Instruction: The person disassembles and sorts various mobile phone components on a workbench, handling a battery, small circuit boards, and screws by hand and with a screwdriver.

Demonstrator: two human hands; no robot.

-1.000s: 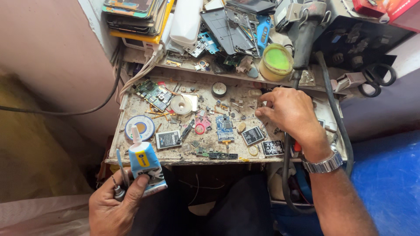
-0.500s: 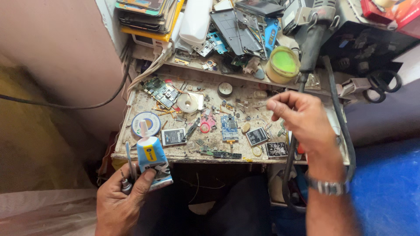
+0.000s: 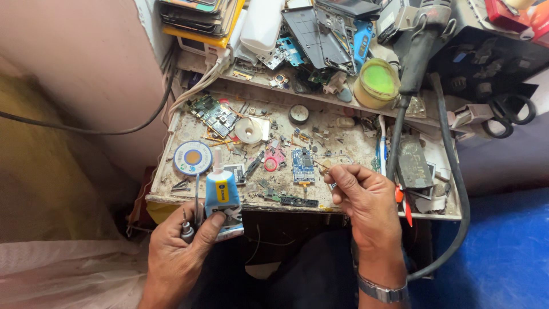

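1. A small blue squeeze bottle with a white nozzle and a yellow label (image 3: 222,191) stands upright in the left hand (image 3: 180,252), at the near left edge of the bench (image 3: 171,197). The fingers are wrapped round its base, clamped also on a slim metal-tipped tool (image 3: 186,228) held beside it.
2. The right hand (image 3: 366,203) hovers over the bench's near edge, well apart from the bottle. Its fingers are pinched together on thin metal tweezers (image 3: 322,166), whose tip points at a small blue circuit board (image 3: 302,166).
3. Left of that board lie a pink ring-shaped part (image 3: 271,164) and, just above the bottle, a round blue-and-white reel with an orange centre (image 3: 193,157).
4. Farther back sit a green circuit board (image 3: 214,113) and a white roll of tape (image 3: 249,130).
5. On the shelf behind, a round tub of green paste (image 3: 377,83) stands beside a dark hot-air tool handle (image 3: 420,46); at the far left, a stack of flat cases with a yellow one (image 3: 200,23).
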